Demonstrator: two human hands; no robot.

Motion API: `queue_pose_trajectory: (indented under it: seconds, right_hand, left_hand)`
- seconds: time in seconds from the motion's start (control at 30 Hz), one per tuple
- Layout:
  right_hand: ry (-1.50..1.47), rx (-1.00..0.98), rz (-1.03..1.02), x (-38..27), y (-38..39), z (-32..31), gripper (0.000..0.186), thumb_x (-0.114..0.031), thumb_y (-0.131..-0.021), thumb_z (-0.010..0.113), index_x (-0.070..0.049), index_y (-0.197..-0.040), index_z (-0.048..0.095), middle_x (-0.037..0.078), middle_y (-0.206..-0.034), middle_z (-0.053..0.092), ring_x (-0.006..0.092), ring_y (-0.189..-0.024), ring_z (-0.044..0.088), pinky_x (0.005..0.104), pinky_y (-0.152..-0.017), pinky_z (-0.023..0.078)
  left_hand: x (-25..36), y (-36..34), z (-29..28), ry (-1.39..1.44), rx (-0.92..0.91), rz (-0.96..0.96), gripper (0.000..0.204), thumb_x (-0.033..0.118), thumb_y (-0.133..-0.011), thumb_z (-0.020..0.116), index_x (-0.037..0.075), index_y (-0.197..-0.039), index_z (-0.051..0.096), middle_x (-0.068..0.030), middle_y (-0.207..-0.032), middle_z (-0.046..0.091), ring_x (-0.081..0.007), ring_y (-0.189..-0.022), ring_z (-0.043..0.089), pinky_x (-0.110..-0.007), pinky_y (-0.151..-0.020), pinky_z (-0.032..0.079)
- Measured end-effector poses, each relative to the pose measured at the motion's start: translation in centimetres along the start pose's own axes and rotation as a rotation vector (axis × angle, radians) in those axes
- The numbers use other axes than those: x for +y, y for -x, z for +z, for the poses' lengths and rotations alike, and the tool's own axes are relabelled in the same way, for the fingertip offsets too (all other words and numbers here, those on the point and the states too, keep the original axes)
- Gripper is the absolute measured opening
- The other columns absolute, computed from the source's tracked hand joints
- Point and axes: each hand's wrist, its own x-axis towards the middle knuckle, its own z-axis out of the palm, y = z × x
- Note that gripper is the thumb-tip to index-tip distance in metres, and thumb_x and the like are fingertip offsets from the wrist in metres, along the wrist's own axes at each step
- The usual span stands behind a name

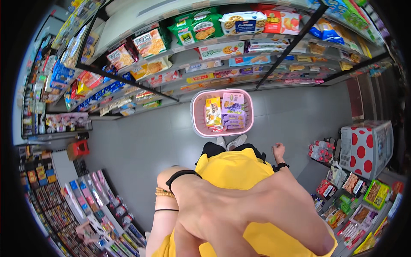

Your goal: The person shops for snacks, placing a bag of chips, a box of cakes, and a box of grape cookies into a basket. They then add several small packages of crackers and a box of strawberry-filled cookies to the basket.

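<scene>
My left hand (231,210) is raised very close to the camera and looks large. Its fingers spread apart, with several tips cut off by the lower edge, and nothing shows in it. A black band and wooden beads circle the wrist. My right hand (279,151) hangs beside my yellow shirt (231,169), fingers loosely curled and nothing visible in them; a black band is on that wrist. Neither hand touches the pink basket (195,115), which stands on the floor before my shoes. It holds a yellow-orange box (212,112) and several purple boxes (233,111) with grape pictures.
Ahead, long shelves (171,49) carry packets of biscuits and snacks. At the left are more racks (47,197) and a red object (79,148). A red-dotted white cabinet (364,147), pink-capped bottles (321,150) and packaged food (355,184) stand at the right.
</scene>
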Motion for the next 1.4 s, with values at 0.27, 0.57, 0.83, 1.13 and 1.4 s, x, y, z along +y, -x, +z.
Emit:
queue_pose_trajectory:
  seconds: [0.27, 0.57, 0.83, 1.13, 1.4]
  right_hand:
    - [-0.024, -0.131, 0.009, -0.1, -5.0, 1.0, 0.031, -0.016, -0.069, 0.068, -0.004, -0.097, 0.064, 0.017, -0.09, 0.064, 0.0318, -0.088, 0.061, 0.0389, -0.083, 0.048]
    - [-0.221, -0.223, 0.094, -7.6, -7.3, 1.9, 0.031, -0.008, -0.07, 0.068, -0.002, -0.099, 0.061, 0.012, -0.09, 0.064, 0.0246, -0.085, 0.061, 0.0351, -0.079, 0.048]
    - [-0.247, 0.129, 0.09, -11.4, -4.0, 4.7, 0.031, -0.008, -0.068, 0.068, -0.002, -0.098, 0.062, 0.012, -0.086, 0.062, 0.0231, -0.077, 0.06, 0.0357, -0.072, 0.049]
    - [0.063, 0.315, 0.27, -13.3, 11.7, 8.6, 0.037, -0.014, -0.068, 0.069, -0.003, -0.101, 0.059, 0.018, -0.091, 0.061, 0.0323, -0.087, 0.059, 0.0413, -0.08, 0.047]
    - [-0.023, 0.272, 0.268, -15.5, 18.2, 12.3, 0.035, -0.011, -0.067, 0.067, -0.003, -0.099, 0.057, 0.015, -0.092, 0.058, 0.0307, -0.091, 0.054, 0.0401, -0.082, 0.044]
  left_hand:
    - [1.7, -0.8, -2.3, -0.228, 0.016, -0.248, 0.05, 0.052, -0.095, 0.035, 0.018, -0.11, 0.068, -0.0263, -0.118, 0.051, -0.0292, -0.103, 0.047, -0.042, -0.089, 0.043]
    - [13.3, 1.5, -10.7, -1.32, -0.165, -1.442, 0.039, 0.019, -0.087, 0.058, 0.0, -0.12, 0.051, -0.0169, -0.116, 0.053, -0.0333, -0.11, 0.051, -0.039, -0.095, 0.04]
    - [27.8, 4.1, -25.8, -2.172, -0.251, -1.193, 0.054, 0.01, -0.08, 0.065, -0.002, -0.127, 0.042, -0.0201, -0.13, 0.041, -0.0377, -0.124, 0.038, -0.044, -0.102, 0.033]
    - [35.8, 3.8, -38.5, -2.298, -0.379, -1.072, 0.069, 0.003, -0.076, 0.06, -0.003, -0.138, 0.028, -0.0228, -0.138, 0.032, -0.0394, -0.13, 0.031, -0.049, -0.106, 0.027]
    - [37.6, 3.9, -41.3, -2.331, -0.457, -1.05, 0.072, 0.006, -0.073, 0.062, -0.003, -0.137, 0.03, -0.0235, -0.133, 0.037, -0.0393, -0.126, 0.034, -0.049, -0.105, 0.027]
